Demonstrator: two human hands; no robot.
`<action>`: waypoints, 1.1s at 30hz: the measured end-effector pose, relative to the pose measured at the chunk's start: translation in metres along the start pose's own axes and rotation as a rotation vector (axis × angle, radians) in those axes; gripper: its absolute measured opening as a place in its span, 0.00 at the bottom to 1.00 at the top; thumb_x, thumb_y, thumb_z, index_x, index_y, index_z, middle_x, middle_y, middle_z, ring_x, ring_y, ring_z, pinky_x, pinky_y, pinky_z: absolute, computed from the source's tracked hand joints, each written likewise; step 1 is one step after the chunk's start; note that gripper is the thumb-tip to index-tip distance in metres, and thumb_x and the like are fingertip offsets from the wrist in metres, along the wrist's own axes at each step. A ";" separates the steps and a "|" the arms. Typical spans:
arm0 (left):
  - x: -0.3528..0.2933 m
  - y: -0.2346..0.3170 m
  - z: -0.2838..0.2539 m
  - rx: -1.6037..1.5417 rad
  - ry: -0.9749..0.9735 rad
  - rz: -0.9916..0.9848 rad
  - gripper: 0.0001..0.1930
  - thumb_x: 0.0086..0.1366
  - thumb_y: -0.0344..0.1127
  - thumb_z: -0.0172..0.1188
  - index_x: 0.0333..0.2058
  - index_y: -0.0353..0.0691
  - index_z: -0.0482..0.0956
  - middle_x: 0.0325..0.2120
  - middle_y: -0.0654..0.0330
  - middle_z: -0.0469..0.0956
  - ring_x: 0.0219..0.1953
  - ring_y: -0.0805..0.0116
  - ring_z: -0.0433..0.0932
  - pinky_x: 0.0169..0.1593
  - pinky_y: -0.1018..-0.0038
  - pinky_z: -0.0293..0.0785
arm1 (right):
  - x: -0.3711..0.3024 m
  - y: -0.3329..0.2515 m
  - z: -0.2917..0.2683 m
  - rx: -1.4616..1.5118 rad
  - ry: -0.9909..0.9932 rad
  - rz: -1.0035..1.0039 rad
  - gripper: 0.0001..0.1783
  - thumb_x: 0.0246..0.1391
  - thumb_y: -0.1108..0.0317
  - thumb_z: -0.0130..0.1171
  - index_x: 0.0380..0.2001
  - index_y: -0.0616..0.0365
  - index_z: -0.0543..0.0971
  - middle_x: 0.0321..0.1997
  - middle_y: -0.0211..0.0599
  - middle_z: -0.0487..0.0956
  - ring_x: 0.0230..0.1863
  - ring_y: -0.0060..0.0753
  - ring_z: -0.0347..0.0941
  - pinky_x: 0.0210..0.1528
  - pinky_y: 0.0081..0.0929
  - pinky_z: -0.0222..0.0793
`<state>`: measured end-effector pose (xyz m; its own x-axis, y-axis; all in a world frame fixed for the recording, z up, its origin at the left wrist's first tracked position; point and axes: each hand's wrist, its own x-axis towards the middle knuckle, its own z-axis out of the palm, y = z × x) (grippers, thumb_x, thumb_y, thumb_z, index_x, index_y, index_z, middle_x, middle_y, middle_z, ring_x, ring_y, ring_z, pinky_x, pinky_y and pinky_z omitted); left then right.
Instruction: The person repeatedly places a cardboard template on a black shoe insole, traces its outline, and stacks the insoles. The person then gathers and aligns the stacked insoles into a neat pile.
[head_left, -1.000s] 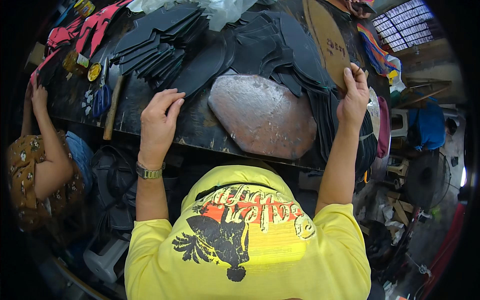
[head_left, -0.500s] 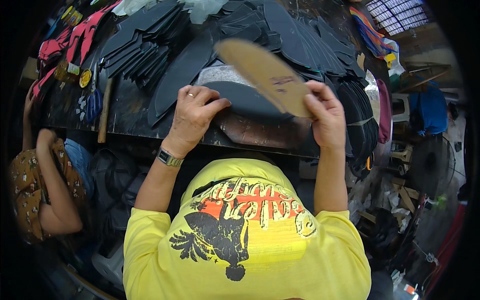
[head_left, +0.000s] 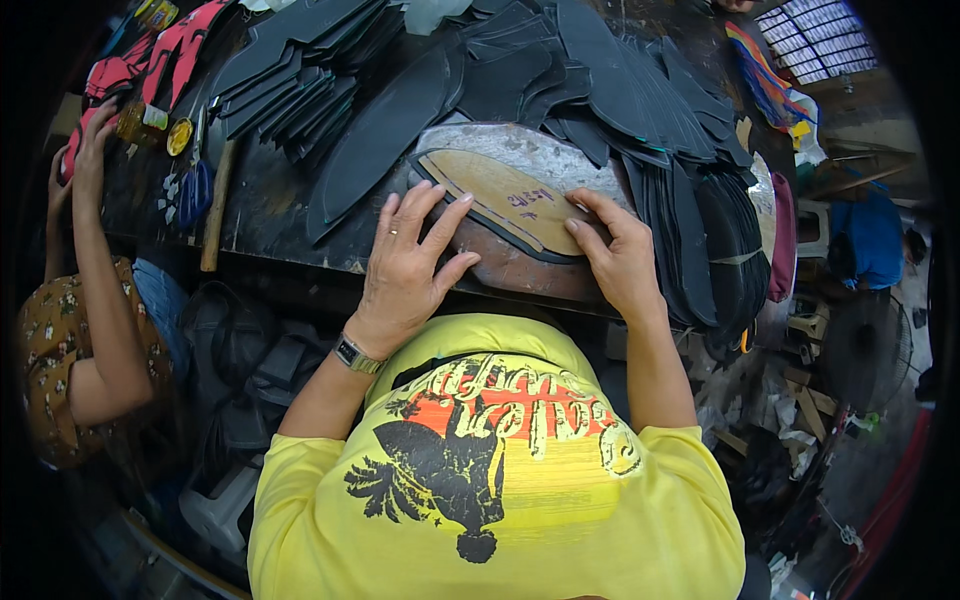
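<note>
A brown cardboard template (head_left: 490, 183) with handwriting lies flat on a dark sheet piece (head_left: 548, 254) of similar pointed oval shape. The dark piece's edge shows along the template's near and left sides. Beneath both is a worn slab (head_left: 525, 278), grey at the far side and reddish brown at the near side. My left hand (head_left: 412, 258) is open, its spread fingertips touching the left part of the template and dark piece. At the template's right end, my right hand (head_left: 620, 248) grips the rim between thumb and fingers.
Stacks of dark cut pieces (head_left: 640, 100) cover the table's far and right sides. To the left lie blue-handled scissors (head_left: 196, 195), a wooden handle (head_left: 218, 210), a yellow-lidded jar (head_left: 179, 137) and pink pieces (head_left: 180, 50). Another person's arm (head_left: 105, 320) reaches onto the table at far left.
The cardboard template, held raised and tilted in my right hand before, now lies on the dark piece. My left hand's fingers have spread, and the dark piece now sits at a slant.
</note>
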<state>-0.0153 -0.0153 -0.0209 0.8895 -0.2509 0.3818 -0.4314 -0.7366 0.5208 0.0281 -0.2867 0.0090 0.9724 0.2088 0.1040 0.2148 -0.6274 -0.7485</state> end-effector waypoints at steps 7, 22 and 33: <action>0.007 -0.001 0.000 -0.125 -0.022 -0.039 0.30 0.62 0.38 0.71 0.62 0.43 0.76 0.60 0.51 0.69 0.67 0.47 0.67 0.70 0.52 0.64 | -0.001 -0.007 0.007 -0.113 0.034 -0.108 0.18 0.56 0.73 0.68 0.50 0.60 0.84 0.48 0.48 0.86 0.49 0.46 0.84 0.53 0.35 0.78; 0.007 -0.006 -0.001 -0.027 -0.068 -0.011 0.27 0.66 0.43 0.69 0.63 0.47 0.77 0.69 0.49 0.64 0.74 0.47 0.59 0.74 0.43 0.51 | -0.001 -0.005 0.007 -0.067 0.031 -0.109 0.17 0.56 0.75 0.67 0.49 0.61 0.83 0.45 0.47 0.85 0.47 0.48 0.83 0.51 0.36 0.77; 0.009 -0.005 -0.002 0.055 -0.094 0.003 0.29 0.67 0.47 0.67 0.65 0.50 0.75 0.70 0.50 0.63 0.74 0.48 0.59 0.73 0.40 0.51 | -0.003 -0.004 0.007 -0.127 0.018 -0.143 0.18 0.58 0.76 0.66 0.52 0.61 0.82 0.45 0.47 0.84 0.46 0.44 0.83 0.49 0.31 0.76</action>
<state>-0.0054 -0.0128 -0.0190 0.8996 -0.3092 0.3085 -0.4275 -0.7684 0.4763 0.0232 -0.2799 0.0073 0.9324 0.2895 0.2162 0.3595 -0.6823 -0.6366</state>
